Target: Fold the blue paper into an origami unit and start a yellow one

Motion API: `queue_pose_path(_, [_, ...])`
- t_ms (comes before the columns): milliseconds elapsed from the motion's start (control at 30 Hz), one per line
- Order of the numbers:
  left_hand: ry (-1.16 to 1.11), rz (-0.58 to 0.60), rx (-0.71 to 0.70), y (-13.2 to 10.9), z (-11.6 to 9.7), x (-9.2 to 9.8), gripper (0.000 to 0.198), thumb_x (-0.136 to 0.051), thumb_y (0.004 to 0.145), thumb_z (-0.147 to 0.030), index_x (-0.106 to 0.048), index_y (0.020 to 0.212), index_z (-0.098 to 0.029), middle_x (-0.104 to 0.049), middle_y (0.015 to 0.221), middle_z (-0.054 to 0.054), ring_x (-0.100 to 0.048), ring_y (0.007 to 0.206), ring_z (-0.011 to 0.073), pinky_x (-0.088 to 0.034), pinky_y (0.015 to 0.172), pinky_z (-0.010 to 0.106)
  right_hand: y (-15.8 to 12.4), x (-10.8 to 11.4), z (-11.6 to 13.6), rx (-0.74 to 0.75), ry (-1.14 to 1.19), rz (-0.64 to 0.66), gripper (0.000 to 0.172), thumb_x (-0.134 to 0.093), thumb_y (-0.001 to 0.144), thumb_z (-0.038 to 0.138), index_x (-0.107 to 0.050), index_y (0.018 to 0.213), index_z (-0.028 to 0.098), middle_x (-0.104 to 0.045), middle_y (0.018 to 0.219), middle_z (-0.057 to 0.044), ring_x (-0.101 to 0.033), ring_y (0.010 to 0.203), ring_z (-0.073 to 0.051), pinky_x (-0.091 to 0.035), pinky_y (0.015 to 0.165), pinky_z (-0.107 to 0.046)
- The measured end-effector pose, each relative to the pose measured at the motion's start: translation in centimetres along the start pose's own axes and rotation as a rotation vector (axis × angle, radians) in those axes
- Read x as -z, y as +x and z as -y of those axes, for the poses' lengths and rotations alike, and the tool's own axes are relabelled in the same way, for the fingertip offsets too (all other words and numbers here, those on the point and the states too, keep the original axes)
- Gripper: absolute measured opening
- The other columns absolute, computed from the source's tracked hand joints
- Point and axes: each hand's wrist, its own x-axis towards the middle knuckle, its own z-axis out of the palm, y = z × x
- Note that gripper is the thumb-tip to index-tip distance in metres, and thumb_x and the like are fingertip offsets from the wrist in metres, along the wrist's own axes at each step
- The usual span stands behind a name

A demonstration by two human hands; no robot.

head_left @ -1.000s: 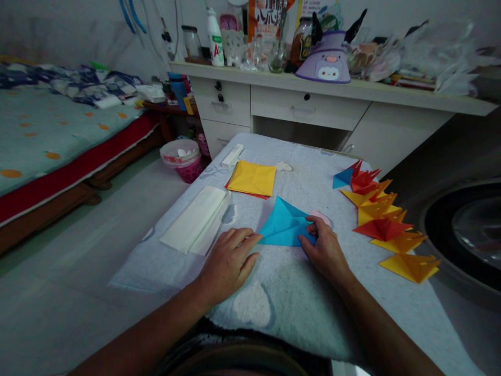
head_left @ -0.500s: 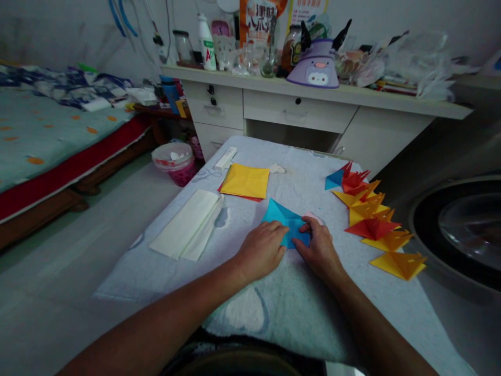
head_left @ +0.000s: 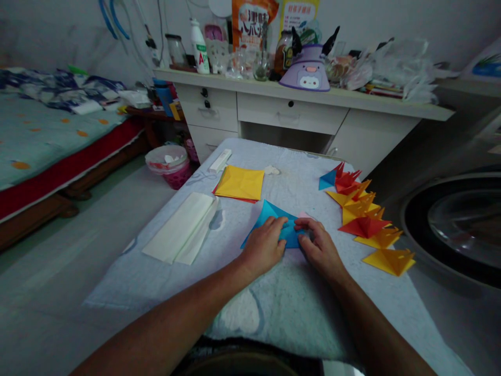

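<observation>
A folded blue paper [head_left: 270, 216] lies on the towel-covered table [head_left: 274, 308] in front of me. My left hand [head_left: 263, 247] presses on its near middle, fingers curled onto the paper. My right hand [head_left: 319, 245] meets it from the right, fingertips pinching the paper's right part. A row of folded paper shapes [head_left: 366, 222] in yellow, orange, red and one blue runs along the table's right side. A stack of yellow square sheets [head_left: 239, 184] over red ones lies behind the blue paper.
A long white folded sheet [head_left: 180, 227] lies at the table's left. A small white box [head_left: 219, 160] sits at the far left corner. Beyond stand a cluttered white desk [head_left: 297, 99], a pink bin [head_left: 169, 164], a bed [head_left: 43, 141] at left, a washing machine drum [head_left: 457, 224] at right.
My left hand slid right from the towel onto the blue paper and now presses it beside my right hand. The view has shifted a little.
</observation>
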Motion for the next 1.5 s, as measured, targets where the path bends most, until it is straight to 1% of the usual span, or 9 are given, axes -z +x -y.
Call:
queue_pose_path(133, [0.134, -0.004, -0.040, -1.8, 0.2, 0.2, 0.050, -0.055, 0.083, -0.012, -0.041, 0.130, -0.021, -0.052, 0.123, 0.008, -0.055, 0.111, 0.0210, -0.050, 0.094, 0.036, -0.2, -1.0, -0.1, 0.097, -0.229, -0.015, 0.043, -0.060, 0.080, 0.037, -0.052, 0.118, 0.018, -0.059, 0.116, -0.013, -0.051, 0.111, -0.031, -0.040, 0.095, -0.048])
queue_pose_path(333, [0.446, 0.151, -0.164, -4.6, 0.2, 1.0, 0.022, -0.059, 0.089, -0.023, -0.056, 0.111, -0.022, -0.059, 0.108, 0.005, -0.053, 0.103, 0.0248, -0.047, 0.091, 0.041, -0.3, -2.4, -0.7, 0.026, -0.495, -0.037, 0.047, -0.063, 0.078, 0.037, -0.051, 0.117, 0.015, -0.058, 0.115, -0.016, -0.051, 0.104, -0.033, -0.042, 0.087, -0.047])
queue_pose_path(667, [0.600, 0.137, -0.188, -5.8, 0.5, 0.8, 0.033, -0.061, 0.090, -0.033, -0.056, 0.119, -0.018, -0.062, 0.110, 0.007, -0.053, 0.102, 0.0243, -0.043, 0.085, 0.040, -0.7, -3.3, 0.3, 0.038, -0.697, -0.026, 0.070, -0.053, 0.084, 0.056, -0.042, 0.136, 0.010, -0.054, 0.127, -0.021, -0.049, 0.112, -0.037, -0.035, 0.094, -0.052])
queue_pose_path(900, [0.606, 0.152, -0.141, -7.4, 1.3, 2.5, 0.031, -0.059, 0.090, -0.027, -0.057, 0.119, -0.017, -0.063, 0.111, 0.008, -0.055, 0.101, 0.0259, -0.043, 0.084, 0.041, -0.5, -1.2, -1.5, 0.010, -0.642, 0.020, 0.089, -0.062, 0.077, 0.060, -0.029, 0.147, 0.016, -0.046, 0.137, -0.023, -0.045, 0.120, -0.042, -0.035, 0.095, -0.060])
queue_pose_path(1100, [0.598, 0.179, -0.083, -8.1, 2.0, 3.6, 0.030, -0.059, 0.089, -0.025, -0.059, 0.118, -0.018, -0.064, 0.112, 0.010, -0.056, 0.103, 0.0273, -0.045, 0.086, 0.042, 0.2, 1.3, -4.0, -0.109, -0.592, 0.101, 0.095, -0.070, 0.069, 0.055, -0.029, 0.148, 0.021, -0.043, 0.142, -0.021, -0.041, 0.127, -0.044, -0.035, 0.097, -0.063])
queue_pose_path(1167, [0.572, 0.198, -0.067, -8.1, 1.8, 4.0, 0.027, -0.059, 0.088, -0.025, -0.060, 0.114, -0.019, -0.064, 0.110, 0.009, -0.057, 0.103, 0.0281, -0.046, 0.087, 0.044, 0.4, 1.8, -4.2, -0.112, -0.563, 0.122, 0.094, -0.071, 0.068, 0.050, -0.031, 0.148, 0.020, -0.041, 0.144, -0.020, -0.039, 0.129, -0.043, -0.035, 0.099, -0.063])
queue_pose_path(1267, [0.474, 0.208, -0.040, -7.5, 1.2, 4.7, 0.025, -0.059, 0.087, -0.023, -0.061, 0.112, -0.020, -0.063, 0.114, 0.009, -0.058, 0.104, 0.0284, -0.047, 0.092, 0.047, 0.7, 2.3, -3.8, -0.020, -0.442, 0.103, 0.082, -0.066, 0.071, 0.036, -0.034, 0.144, 0.019, -0.041, 0.144, -0.017, -0.038, 0.132, -0.037, -0.033, 0.105, -0.058])
queue_pose_path(1367, [0.238, 0.157, -0.049, -6.0, 0.4, 4.6, 0.043, -0.055, 0.088, -0.016, -0.048, 0.130, -0.021, -0.053, 0.134, 0.009, -0.056, 0.116, 0.0238, -0.047, 0.098, 0.041, 0.9, 2.1, -2.8, 0.073, -0.260, -0.005, 0.064, -0.053, 0.073, 0.022, -0.042, 0.136, 0.019, -0.046, 0.138, -0.014, -0.040, 0.130, -0.030, -0.033, 0.108, -0.053])
queue_pose_path(1500, [-0.018, 0.093, -0.062, -2.8, -0.5, 2.8, 0.063, -0.056, 0.083, -0.013, -0.033, 0.141, -0.025, -0.045, 0.142, 0.008, -0.052, 0.122, 0.0219, -0.051, 0.093, 0.036, 0.9, 1.4, -2.0, 0.090, -0.091, -0.074, 0.049, -0.048, 0.070, 0.014, -0.054, 0.117, 0.023, -0.052, 0.126, -0.010, -0.046, 0.124, -0.028, -0.037, 0.106, -0.051])
